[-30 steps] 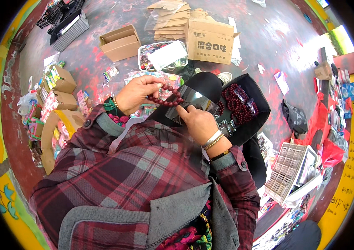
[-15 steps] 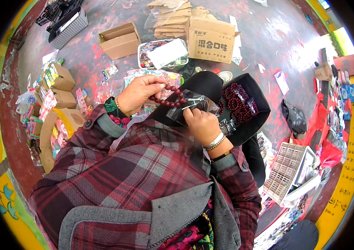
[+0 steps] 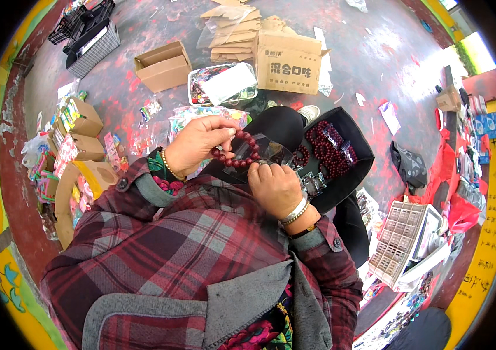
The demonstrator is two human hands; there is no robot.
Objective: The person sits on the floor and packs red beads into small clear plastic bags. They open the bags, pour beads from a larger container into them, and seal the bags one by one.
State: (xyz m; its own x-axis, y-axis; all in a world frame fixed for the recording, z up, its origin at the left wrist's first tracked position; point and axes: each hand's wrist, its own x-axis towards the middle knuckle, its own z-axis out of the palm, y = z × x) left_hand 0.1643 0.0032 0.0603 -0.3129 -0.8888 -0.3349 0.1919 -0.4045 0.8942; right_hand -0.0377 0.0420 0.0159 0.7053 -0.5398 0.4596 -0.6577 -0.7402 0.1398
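My left hand [image 3: 200, 142] pinches a dark red bead bracelet [image 3: 250, 156], which hangs as a loop between my two hands. My right hand [image 3: 277, 185] is closed on a small clear plastic bag [image 3: 271, 150], just right of the bracelet and partly behind it. The bracelet's lower beads lie close to my right fingertips; whether they touch is hard to tell. By my right leg, a black box [image 3: 357, 169] holds a heap of dark red bead bracelets [image 3: 328, 153] with some clear wrapped pieces. Small shiny packets [image 3: 313, 184] lie at its near left corner.
Ahead stand a white tub [image 3: 251, 92] of small goods, an open cardboard box [image 3: 163, 65] and a larger carton [image 3: 290, 61]. Cartons of packaged goods [image 3: 81, 119] line the left. To the right are a beige plastic basket [image 3: 396, 239] and a dark bag [image 3: 408, 165].
My right hand has shifted slightly left and down, nearer the bracelet. The bracelet now hangs as a rounder, more open loop in front of the clear bag.
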